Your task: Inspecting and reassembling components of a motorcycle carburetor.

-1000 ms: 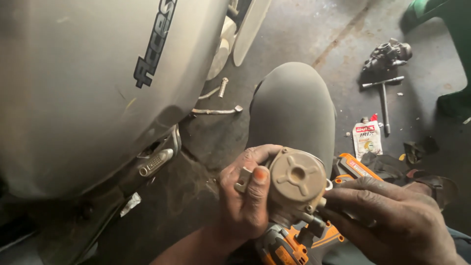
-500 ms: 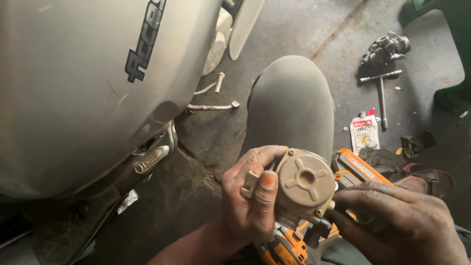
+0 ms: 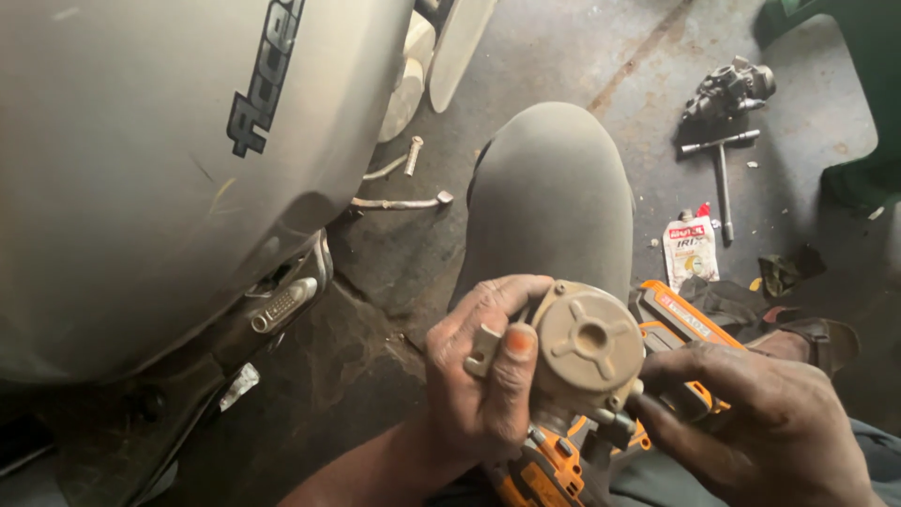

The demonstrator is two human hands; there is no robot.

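Note:
My left hand (image 3: 479, 376) grips a beige metal carburettor (image 3: 587, 347) by its side, thumb on the edge of its round ribbed cap. My right hand (image 3: 751, 422) holds an orange and black power driver (image 3: 676, 324) whose body runs under the carburettor, with its fingers by the part's lower right edge. Both hands are low in the view, over my lap, just in front of my bent knee in grey trousers (image 3: 554, 197).
A silver scooter body panel (image 3: 169, 160) fills the left, with a footrest (image 3: 282, 305) below it. On the concrete floor lie long bolts (image 3: 404, 202), another carburettor (image 3: 727, 89), a T-handle wrench (image 3: 721, 178), a small white pouch (image 3: 690, 249) and a green stool (image 3: 859, 103).
The view has shifted slightly; the carburettor and both hands have stayed together, with the cap turned a little more towards the camera.

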